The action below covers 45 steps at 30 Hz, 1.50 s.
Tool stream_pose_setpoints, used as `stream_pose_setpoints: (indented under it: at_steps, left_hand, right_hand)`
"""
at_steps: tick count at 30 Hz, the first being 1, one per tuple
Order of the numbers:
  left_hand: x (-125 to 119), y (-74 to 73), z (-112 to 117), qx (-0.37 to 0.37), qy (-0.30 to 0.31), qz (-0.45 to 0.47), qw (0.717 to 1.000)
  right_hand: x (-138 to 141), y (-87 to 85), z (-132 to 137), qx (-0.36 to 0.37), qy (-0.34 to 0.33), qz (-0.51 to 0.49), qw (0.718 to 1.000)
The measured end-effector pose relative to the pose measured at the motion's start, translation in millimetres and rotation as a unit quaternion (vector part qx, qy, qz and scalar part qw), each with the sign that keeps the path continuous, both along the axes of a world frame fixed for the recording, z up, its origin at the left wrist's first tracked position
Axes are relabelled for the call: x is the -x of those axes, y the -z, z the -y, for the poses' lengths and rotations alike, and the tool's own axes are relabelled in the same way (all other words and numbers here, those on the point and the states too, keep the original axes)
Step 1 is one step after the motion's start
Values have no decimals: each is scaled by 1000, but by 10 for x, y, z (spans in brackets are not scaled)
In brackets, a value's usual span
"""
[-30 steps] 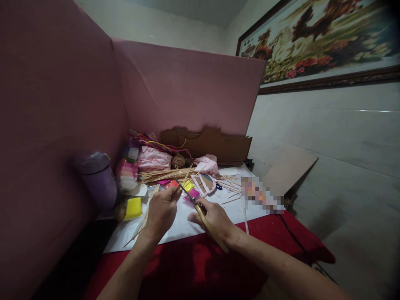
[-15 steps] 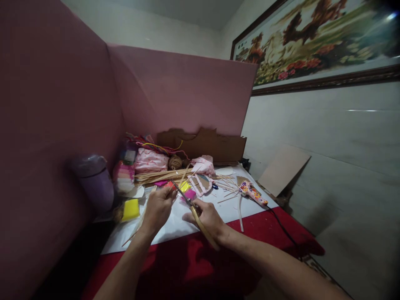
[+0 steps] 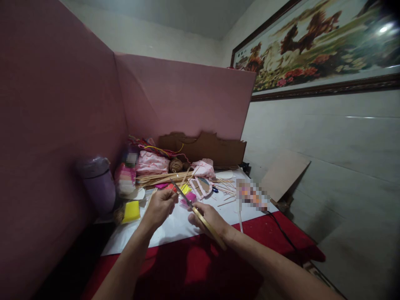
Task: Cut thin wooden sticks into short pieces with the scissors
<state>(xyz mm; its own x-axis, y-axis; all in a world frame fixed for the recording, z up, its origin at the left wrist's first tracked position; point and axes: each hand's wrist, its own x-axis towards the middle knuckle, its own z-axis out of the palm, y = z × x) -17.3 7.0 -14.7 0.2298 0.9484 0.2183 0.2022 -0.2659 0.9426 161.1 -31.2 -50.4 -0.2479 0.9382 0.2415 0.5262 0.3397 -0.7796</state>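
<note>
Dim room, overall grey cast. One hard white glare spot, upper right, on the glossy wood-framed horse picture (image 3: 300,52); thin glint along the pale tiled wall (image 3: 343,137). White paper sheet (image 3: 175,231) brightest on the tabletop. Deep shadow pooled on the red cloth (image 3: 281,233). Left side of the pink panelling (image 3: 56,125) falls dark. Wide-angle stretch toward edges; top-right corner black. Two pixelated patches. Yellow-handled metal tool (image 3: 204,223): blade end too fine to resolve.

Scissors (image 3: 200,215) partly hidden in right grip (image 3: 215,216), framed picture (image 3: 296,52) cropped
</note>
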Motion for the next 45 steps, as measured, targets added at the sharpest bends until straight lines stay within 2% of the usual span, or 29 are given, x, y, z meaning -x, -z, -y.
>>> stream_pose_setpoints:
  at_steps: [4,9,15,16,19,22,24,26,28,30,34,37,40,43,44,45]
  left_hand:
    - [15,-33,-7,48,35,25,998]
    - [29,-80,13,70,33,42,996]
    - [-14,-61,68,97,80,42,991]
    - [5,-70,69,86,68,42,993]
    - [91,-125,54,81,34,77,993]
    - [112,-167,44,70,6,136,988]
    - [76,-175,50,67,-12,183,981]
    - [34,-178,57,67,-19,224,972]
    - [12,-180,55,65,-20,261,963]
    - [11,-179,40,68,-16,289,955]
    - [36,-148,-10,81,23,326,942]
    - [48,-116,-34,72,68,353,930]
    - [46,-105,-31,68,87,375,920]
    - [28,-114,-14,38,75,397,914]
    - [18,-117,-9,19,66,402,913]
    - [5,-118,-4,1,56,403,914]
  right_hand:
    - [14,-12,26,-8,-8,-10,1000]
    - [53,-31,44,11,-15,-59,998]
    - [99,199,-23,102,32,-189,976]
    - [90,235,-37,110,39,-194,974]
    - [-13,227,-95,76,63,-127,987]
    - [-239,33,-197,7,122,-16,992]
    - [-424,-124,-292,-7,184,69,980]
    - [-595,-225,-393,14,249,151,957]
    - [-720,-235,-475,35,268,204,941]
    - [-781,-167,-521,39,262,229,937]
    - [-715,33,-531,13,243,268,932]
    - [-577,86,-521,-2,256,306,917]
    - [-447,17,-493,1,245,363,899]
    - [-314,-119,-431,-24,230,416,880]
    - [-254,-162,-410,-49,222,413,882]
    - [-183,-198,-395,-81,197,390,896]
